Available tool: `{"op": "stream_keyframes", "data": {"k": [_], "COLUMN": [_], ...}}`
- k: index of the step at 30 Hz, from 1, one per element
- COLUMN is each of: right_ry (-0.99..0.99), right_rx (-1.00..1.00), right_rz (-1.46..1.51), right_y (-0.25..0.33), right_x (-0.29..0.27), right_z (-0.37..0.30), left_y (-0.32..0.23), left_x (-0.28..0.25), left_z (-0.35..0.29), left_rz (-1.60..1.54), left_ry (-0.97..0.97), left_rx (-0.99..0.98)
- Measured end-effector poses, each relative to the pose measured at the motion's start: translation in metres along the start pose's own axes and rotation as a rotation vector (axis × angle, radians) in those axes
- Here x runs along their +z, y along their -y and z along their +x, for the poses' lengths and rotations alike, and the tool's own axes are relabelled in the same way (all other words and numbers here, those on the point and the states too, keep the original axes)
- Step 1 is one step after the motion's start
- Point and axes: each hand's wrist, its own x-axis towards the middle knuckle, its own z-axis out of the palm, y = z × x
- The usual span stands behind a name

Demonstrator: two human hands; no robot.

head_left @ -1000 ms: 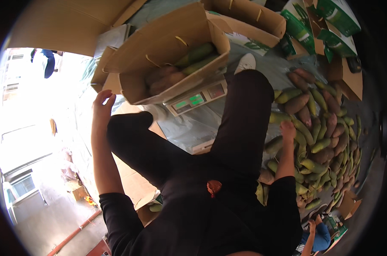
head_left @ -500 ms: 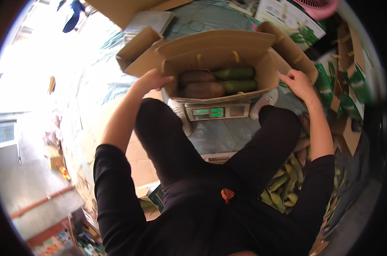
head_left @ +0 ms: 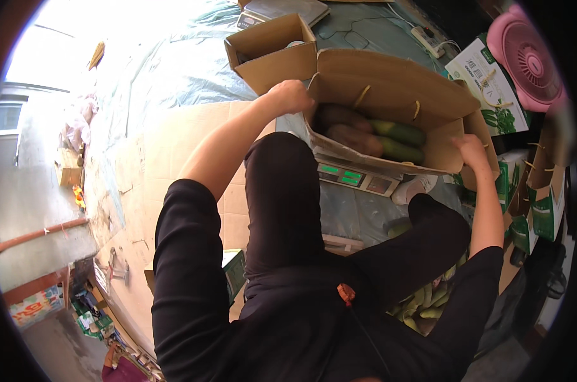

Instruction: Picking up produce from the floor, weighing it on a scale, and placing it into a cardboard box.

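Sitting with knees spread, the person in dark clothes [head_left: 281, 191] has turned from the heap of vegetables [head_left: 423, 305] beside the right thigh: a second ago the right hand [head_left: 473, 154] was down among them, and now it is up at the open carton [head_left: 396, 83], so the work seems to have passed from the heap to the box. Beneath the carton sits a scale [head_left: 349, 177], its readouts lit green. At the carton's left edge, the left hand [head_left: 290, 99] is curled nearly into a fist, where half a second ago its thumb reached out; whether those fingers pinch the cardboard I can't tell. The right fingers are bent and narrow against the right end wall, and I can't make out whether they grip it or only touch. Inside, reddish-brown roots [head_left: 346, 117] lie to the left and green ones [head_left: 400, 132] to the right. Farther off stand a small carton [head_left: 281, 69] behind on the left and a pink fan [head_left: 524, 57] on the right
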Motion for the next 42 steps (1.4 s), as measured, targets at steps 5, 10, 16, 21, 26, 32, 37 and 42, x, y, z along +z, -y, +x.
{"op": "stream_keyframes", "data": {"k": [5, 10, 16, 21, 26, 32, 37, 42], "right_ry": [0.008, -0.101, -0.123, -0.153, 0.101, 0.435, 0.798, 0.903], "right_rx": [-0.198, -0.425, -0.428, -0.707, -0.627, -0.653, -0.615, -0.925], "right_rz": [-0.07, -0.359, -0.349, -0.236, -0.157, -0.139, -0.221, -0.176], "right_y": [0.048, 0.11, 0.254, 0.344, 0.423, 0.462, 0.454, 0.478], "right_x": [-0.04, -0.057, -0.032, 0.043, 0.127, 0.245, 0.296, 0.24], "right_z": [0.017, 0.046, 0.014, -0.017, -0.093, -0.184, -0.237, -0.264], "left_y": [0.027, 0.09, 0.171, 0.267, 0.333, 0.361, 0.376, 0.371], "left_x": [-0.011, -0.016, 0.002, 0.057, 0.118, 0.174, 0.216, 0.264], "left_z": [-0.015, -0.046, -0.143, -0.233, -0.335, -0.459, -0.494, -0.551], "left_rz": [-0.057, -0.333, -0.67, -0.496, -0.19, -0.046, 0.113, 0.023], "left_ry": [0.037, -0.128, -0.364, -0.45, -0.307, -0.091, 0.08, -0.046], "left_rx": [-0.031, -0.134, -0.3, -0.586, -0.755, -0.94, -1.17, -1.268]}}
